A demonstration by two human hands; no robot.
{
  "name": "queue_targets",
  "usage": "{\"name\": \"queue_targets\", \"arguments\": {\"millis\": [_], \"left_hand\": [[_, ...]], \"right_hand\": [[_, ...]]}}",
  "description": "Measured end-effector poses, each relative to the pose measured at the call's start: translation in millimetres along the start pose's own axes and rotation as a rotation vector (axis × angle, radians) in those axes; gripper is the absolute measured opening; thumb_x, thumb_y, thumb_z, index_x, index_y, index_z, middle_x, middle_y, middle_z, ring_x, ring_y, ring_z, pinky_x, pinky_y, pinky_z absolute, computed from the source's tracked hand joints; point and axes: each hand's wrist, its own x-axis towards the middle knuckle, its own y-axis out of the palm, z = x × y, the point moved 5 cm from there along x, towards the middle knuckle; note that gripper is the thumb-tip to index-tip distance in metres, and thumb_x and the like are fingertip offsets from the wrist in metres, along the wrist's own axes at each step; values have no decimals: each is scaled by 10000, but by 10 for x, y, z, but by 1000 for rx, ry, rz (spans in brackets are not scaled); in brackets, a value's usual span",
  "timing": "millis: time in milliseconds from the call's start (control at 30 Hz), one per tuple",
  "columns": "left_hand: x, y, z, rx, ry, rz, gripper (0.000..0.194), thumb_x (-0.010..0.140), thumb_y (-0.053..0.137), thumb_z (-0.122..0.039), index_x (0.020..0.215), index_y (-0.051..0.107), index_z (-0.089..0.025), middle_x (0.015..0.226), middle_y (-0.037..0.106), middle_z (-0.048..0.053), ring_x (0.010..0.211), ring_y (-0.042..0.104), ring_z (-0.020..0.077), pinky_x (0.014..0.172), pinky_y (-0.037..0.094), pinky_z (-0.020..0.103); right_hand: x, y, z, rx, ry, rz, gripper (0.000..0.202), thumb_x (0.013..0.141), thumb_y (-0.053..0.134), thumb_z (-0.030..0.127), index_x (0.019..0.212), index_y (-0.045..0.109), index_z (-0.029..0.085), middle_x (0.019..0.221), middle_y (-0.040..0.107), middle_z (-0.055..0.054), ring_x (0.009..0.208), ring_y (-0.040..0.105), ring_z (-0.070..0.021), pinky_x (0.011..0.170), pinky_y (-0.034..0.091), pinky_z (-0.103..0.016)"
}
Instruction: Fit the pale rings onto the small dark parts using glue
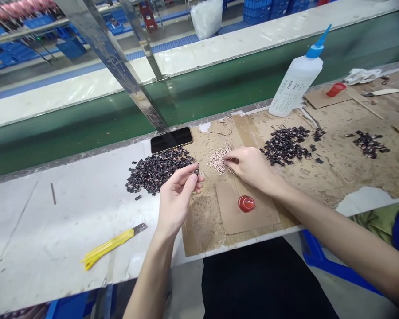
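My left hand point(180, 191) pinches a small dark piece point(196, 171) between thumb and fingers, at the right edge of a heap of small black pieces point(156, 173). Fingertips of my right hand point(249, 165) are closed together at a pile of tiny pale beads point(217, 160); whether a bead is between them is hidden. In front of both hands, a small red cap-like dish point(246, 204) with a glossy filling rests on a cardboard square point(229, 221). Another heap of black pieces point(287, 144) lies just beyond my right hand.
A yellow utility knife point(113, 246) with its blade out lies at left. A phone point(172, 140) is behind the left heap. A white squeeze bottle point(295, 82) leans at the back. Farther right are a red cup point(335, 90), a wooden stick point(365, 103) and more black pieces point(369, 144).
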Motion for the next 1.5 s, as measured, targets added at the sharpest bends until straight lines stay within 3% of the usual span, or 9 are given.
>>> {"name": "queue_targets", "arguments": {"millis": [167,433,633,767,967,1100,1233,1367,1500], "left_hand": [[-120,80,-90,-54,108,11,150,971,636,-249,1067,743,-206,820,722,21,711,650,111,674,552,218],[-317,232,-247,146,260,-58,140,975,585,-174,974,723,-198,877,745,26,769,688,138,700,560,245],[-514,614,-520,422,686,-72,132,903,697,-105,989,693,-205,875,769,26,737,691,142,724,578,283],[-612,756,-611,543,862,-105,173,869,746,-103,1009,701,-193,874,785,46,751,721,161,724,587,286],[-663,780,-650,671,942,-71,171,890,728,-127,1040,723,-209,840,779,38,686,690,168,673,573,296],[-664,774,-641,666,933,-46,195,888,707,-77,1050,721,-186,851,786,47,701,691,166,680,569,290],[-647,765,-553,408,705,-46,232,884,698,-32,1032,716,-211,909,797,21,775,727,153,745,595,278],[-663,780,-420,122,495,-41,184,885,720,-52,982,744,-207,883,788,8,768,733,138,709,606,247],[-676,789,-355,67,423,1,175,868,750,-55,950,759,-209,876,791,-7,755,738,120,705,606,219]], "right_hand": [[-40,-34,-87,82,27,-80,213,944,634,210,986,842,232,1016,827,-66,921,771,-261,871,565,-407],[-195,-260,-127,500,195,-225,219,812,823,323,952,806,156,872,820,-82,768,766,-190,727,628,-326],[-629,-188,60,1459,494,8,253,683,938,343,858,771,270,742,756,61,577,646,-50,547,547,-138],[-800,-165,258,1631,547,88,244,663,954,310,828,775,287,692,739,77,542,634,-45,550,561,-124],[-869,-169,340,1707,590,85,234,655,963,269,813,791,283,660,754,75,562,692,-53,605,598,-126],[-919,-223,339,1630,511,1,185,722,927,234,855,809,287,693,788,57,593,728,-58,623,606,-115],[-993,-319,340,1408,371,-105,187,783,881,204,937,825,295,830,823,19,724,777,-98,703,642,-156],[-1026,-407,374,1232,206,-105,163,847,814,154,943,826,286,903,797,0,832,762,-108,752,642,-168],[-1024,-453,382,1177,132,-57,187,884,759,104,949,807,273,902,752,5,790,720,-81,737,622,-154]]}}
